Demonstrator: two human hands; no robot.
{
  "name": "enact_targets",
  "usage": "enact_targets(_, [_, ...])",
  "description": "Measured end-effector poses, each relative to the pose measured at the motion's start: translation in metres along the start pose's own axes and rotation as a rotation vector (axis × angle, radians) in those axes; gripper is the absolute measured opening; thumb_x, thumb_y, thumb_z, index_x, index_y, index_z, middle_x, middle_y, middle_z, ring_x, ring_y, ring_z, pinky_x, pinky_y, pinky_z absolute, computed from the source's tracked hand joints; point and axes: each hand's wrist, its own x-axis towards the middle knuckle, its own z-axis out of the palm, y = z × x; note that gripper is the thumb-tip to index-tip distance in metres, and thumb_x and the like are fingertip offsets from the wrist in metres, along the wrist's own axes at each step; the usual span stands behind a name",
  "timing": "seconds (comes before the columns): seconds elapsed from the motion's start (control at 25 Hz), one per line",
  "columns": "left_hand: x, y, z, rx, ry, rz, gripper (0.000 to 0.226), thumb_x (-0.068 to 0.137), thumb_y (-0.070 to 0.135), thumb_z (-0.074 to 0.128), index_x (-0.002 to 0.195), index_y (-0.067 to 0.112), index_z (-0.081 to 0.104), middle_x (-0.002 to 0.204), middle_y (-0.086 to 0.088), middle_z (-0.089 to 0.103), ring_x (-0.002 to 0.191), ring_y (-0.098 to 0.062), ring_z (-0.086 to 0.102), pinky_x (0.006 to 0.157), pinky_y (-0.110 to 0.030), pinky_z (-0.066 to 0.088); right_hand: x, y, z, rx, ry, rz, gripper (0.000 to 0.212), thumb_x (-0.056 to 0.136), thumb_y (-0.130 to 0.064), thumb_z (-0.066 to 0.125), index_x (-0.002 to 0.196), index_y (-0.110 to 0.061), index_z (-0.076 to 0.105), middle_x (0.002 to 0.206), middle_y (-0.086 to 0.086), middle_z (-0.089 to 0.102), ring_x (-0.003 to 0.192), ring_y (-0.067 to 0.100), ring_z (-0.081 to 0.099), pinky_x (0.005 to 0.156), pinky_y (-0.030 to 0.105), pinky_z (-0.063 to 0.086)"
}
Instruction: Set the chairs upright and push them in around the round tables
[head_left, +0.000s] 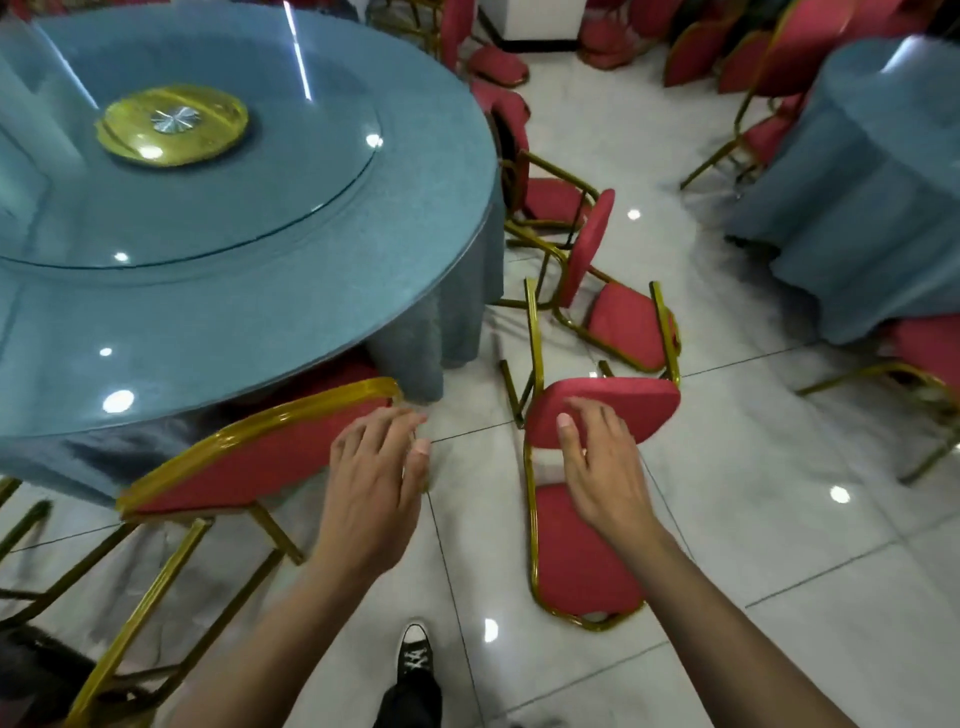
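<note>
A round table (426, 218) with a blue cloth and a glass turntable fills the upper left. An upright red chair with a gold frame (249, 457) stands at its near edge, its backrest toward me. My left hand (374, 483) hovers with relaxed fingers at the right end of that backrest and holds nothing. A second red chair (587, 561) lies tipped on its back on the floor to the right, seat (623, 405) raised. My right hand (602, 467) is open above that seat's near edge. Another fallen chair (623, 317) lies just behind it.
More red chairs (550, 197) lie toppled along the table's right side. A second blue-clothed table (872, 197) stands at the right with chairs around it. Stacked red chairs (696, 47) line the far wall. Glossy white floor tiles (779, 493) and my black shoe (415, 654) show below.
</note>
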Motion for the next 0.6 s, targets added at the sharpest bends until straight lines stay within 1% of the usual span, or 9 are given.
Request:
enact_targets(0.12, [-0.014,0.051,0.023,0.017,-0.099,0.045,0.063,0.102,0.049,0.013,0.146,0.022,0.049,0.153,0.002,0.046,0.145,-0.014,0.032,0.119,-0.040,0.025,-0.029,0.039,-0.043,-0.015,0.031,0.006,0.038,0.108,-0.039,0.038,0.135,-0.018,0.057,0.136,0.001,0.058,0.125,0.021,0.051,0.108,0.042,0.040])
enact_targets(0.2, [-0.028,0.084,0.041,0.003,-0.178,0.059,0.064,0.102,0.052,0.012,0.151,0.025,0.044,0.156,0.004,0.042,0.147,-0.012,0.030,0.121,-0.039,0.023,-0.050,0.065,-0.071,-0.023,0.043,0.013,0.042,0.108,-0.042,0.036,0.140,-0.021,0.054,0.142,0.000,0.055,0.131,0.020,0.049,0.111,0.041,0.037])
enact_targets(0.32, [-0.053,0.129,0.073,-0.081,-0.242,0.049,0.059,0.103,0.050,0.018,0.150,0.025,0.044,0.153,0.005,0.047,0.142,-0.010,0.038,0.117,-0.035,0.028,-0.087,0.110,-0.110,-0.022,0.048,0.040,0.052,0.107,-0.048,0.031,0.148,-0.022,0.048,0.152,0.001,0.048,0.140,0.019,0.042,0.116,0.043,0.034])
enact_targets(0.4, [-0.069,0.154,0.094,-0.122,-0.263,0.040,0.058,0.103,0.049,0.020,0.150,0.025,0.044,0.151,0.005,0.049,0.139,-0.010,0.040,0.112,-0.029,0.028,-0.108,0.140,-0.131,-0.019,0.053,0.066,0.056,0.107,-0.050,0.029,0.153,-0.023,0.044,0.157,0.001,0.044,0.144,0.018,0.038,0.119,0.043,0.032])
enact_targets(0.48, [-0.084,0.179,0.117,-0.125,-0.266,0.047,0.056,0.105,0.048,0.020,0.151,0.026,0.043,0.151,0.005,0.048,0.139,-0.009,0.039,0.110,-0.025,0.025,-0.126,0.172,-0.149,-0.033,0.061,0.086,0.055,0.107,-0.048,0.030,0.155,-0.024,0.041,0.160,0.000,0.041,0.146,0.016,0.035,0.122,0.039,0.028])
enact_targets(0.52, [-0.089,0.188,0.125,-0.119,-0.270,0.054,0.054,0.106,0.047,0.021,0.151,0.026,0.041,0.153,0.005,0.046,0.140,-0.008,0.038,0.111,-0.026,0.025,-0.132,0.185,-0.155,-0.037,0.069,0.095,0.054,0.108,-0.047,0.031,0.155,-0.024,0.041,0.160,0.000,0.040,0.147,0.015,0.034,0.121,0.036,0.027])
enact_targets(0.6, [-0.096,0.207,0.143,-0.104,-0.293,0.067,0.049,0.110,0.044,0.022,0.153,0.027,0.037,0.155,0.005,0.043,0.142,-0.009,0.035,0.117,-0.032,0.026,-0.142,0.208,-0.168,-0.036,0.085,0.130,0.053,0.108,-0.046,0.032,0.156,-0.025,0.040,0.161,-0.001,0.039,0.148,0.015,0.032,0.120,0.035,0.025])
